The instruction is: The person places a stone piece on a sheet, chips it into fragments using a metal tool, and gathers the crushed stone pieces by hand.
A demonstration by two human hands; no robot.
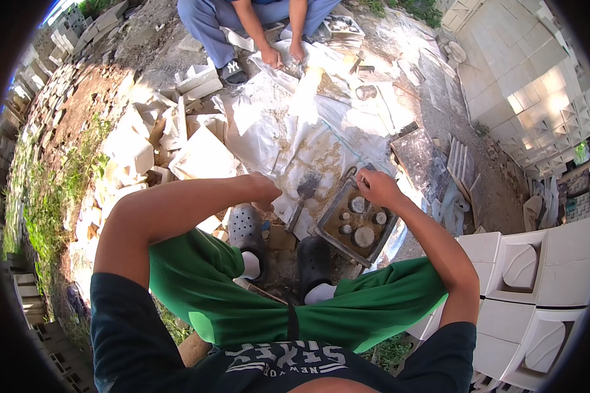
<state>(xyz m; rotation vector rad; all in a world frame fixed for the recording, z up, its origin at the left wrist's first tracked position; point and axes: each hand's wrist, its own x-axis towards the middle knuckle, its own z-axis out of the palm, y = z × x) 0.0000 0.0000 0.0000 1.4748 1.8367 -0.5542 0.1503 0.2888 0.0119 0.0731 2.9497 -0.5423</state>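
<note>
My left hand [266,191] hangs over the front of my left shoe with its fingers curled under; what they hold, if anything, is hidden. At the far corner of a rectangular mould frame [343,247], my right hand [377,188] is closed in a pinch, and I cannot make out what is in it. Round pale pieces, a large one [364,236] and several smaller, sit in the sandy fill inside the frame. A bent metal handle [350,173] shows at its far left corner. Between my hands a small trowel [307,186] lies on the dusty white sheet [255,134].
Across the sheet another person's hands [283,59] work low over it. White blocks [203,154] and broken pieces are heaped on the left. A dark board [421,156] lies at right, with stacked pale blocks [505,275] nearer me. My dark clogs [313,261] flank the trowel handle.
</note>
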